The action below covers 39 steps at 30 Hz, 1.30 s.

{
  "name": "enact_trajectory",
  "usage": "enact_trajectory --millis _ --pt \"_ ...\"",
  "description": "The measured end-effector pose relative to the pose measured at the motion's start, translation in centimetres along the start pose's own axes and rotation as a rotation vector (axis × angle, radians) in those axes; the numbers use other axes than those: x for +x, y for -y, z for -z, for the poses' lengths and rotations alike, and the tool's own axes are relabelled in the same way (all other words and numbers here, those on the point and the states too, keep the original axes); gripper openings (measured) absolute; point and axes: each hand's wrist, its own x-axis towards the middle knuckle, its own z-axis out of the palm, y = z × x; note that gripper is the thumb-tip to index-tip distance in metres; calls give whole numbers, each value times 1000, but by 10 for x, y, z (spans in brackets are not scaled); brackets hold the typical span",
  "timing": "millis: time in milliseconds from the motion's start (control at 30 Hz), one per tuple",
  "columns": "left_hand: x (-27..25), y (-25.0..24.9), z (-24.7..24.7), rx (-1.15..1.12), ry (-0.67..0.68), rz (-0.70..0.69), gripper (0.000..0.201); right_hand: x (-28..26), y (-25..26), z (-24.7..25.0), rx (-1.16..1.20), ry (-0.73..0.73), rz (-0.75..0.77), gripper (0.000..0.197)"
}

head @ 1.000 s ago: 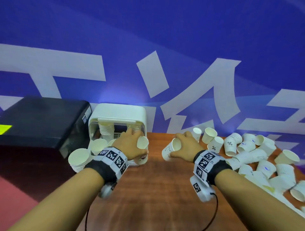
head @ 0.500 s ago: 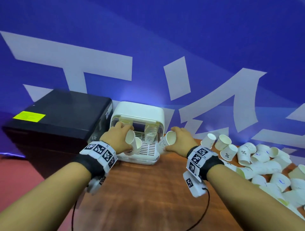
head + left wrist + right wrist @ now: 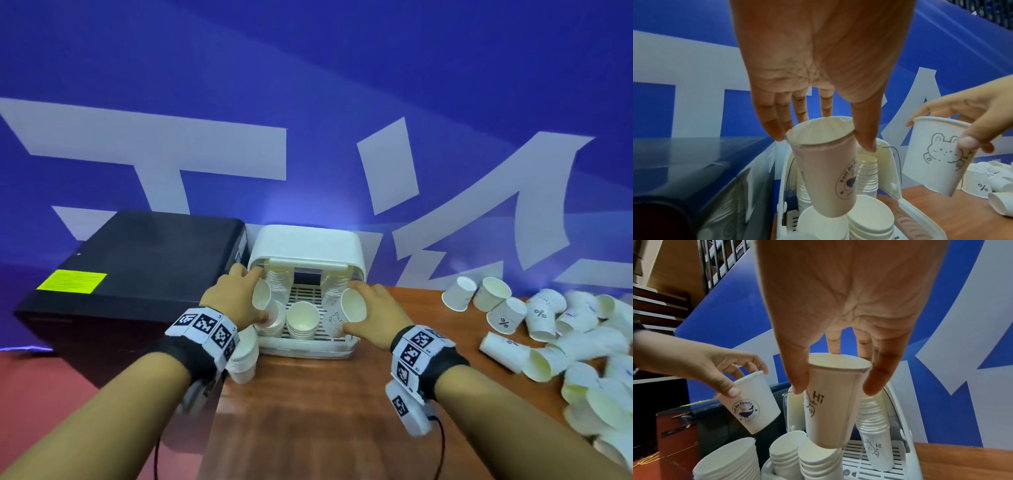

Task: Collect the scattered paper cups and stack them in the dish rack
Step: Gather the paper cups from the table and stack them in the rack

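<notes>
The white dish rack (image 3: 308, 245) stands open at the table's back with stacks of paper cups (image 3: 302, 320) inside. My left hand (image 3: 245, 296) grips a whale-logo cup (image 3: 826, 170) by its rim, tilted, its base just over a stack at the rack's front left. My right hand (image 3: 371, 308) grips a bunny "Hi" cup (image 3: 830, 410) the same way, its base at the mouth of the front middle stack (image 3: 819, 457). More nested stacks (image 3: 279, 281) stand at the rack's back.
A black box (image 3: 137, 260) stands against the rack's left side. A stack of cups (image 3: 243, 359) stands on the wooden table (image 3: 325, 411) by my left wrist. Several loose cups (image 3: 548, 329) lie scattered at the right. A blue wall is behind.
Both hands have carried their cups from over the table to the rack's open front. The right hand moved left to the rack's right side; the left hand now tips its cup over a stack.
</notes>
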Motion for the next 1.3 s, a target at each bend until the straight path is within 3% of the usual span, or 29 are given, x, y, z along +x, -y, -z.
enact_trajectory --millis 300,800,1033,1300 --pt "43 15 -16 46 47 -106 76 45 37 -37 -59 58 3 84" --pt "83 15 -48 70 183 -97 77 93 24 -77 -81 165 3 86" --pt "85 15 -53 49 223 -115 85 100 20 -82 -94 237 -12 94" --pt "73 17 -41 33 209 -108 69 85 18 -68 -131 209 -12 83"
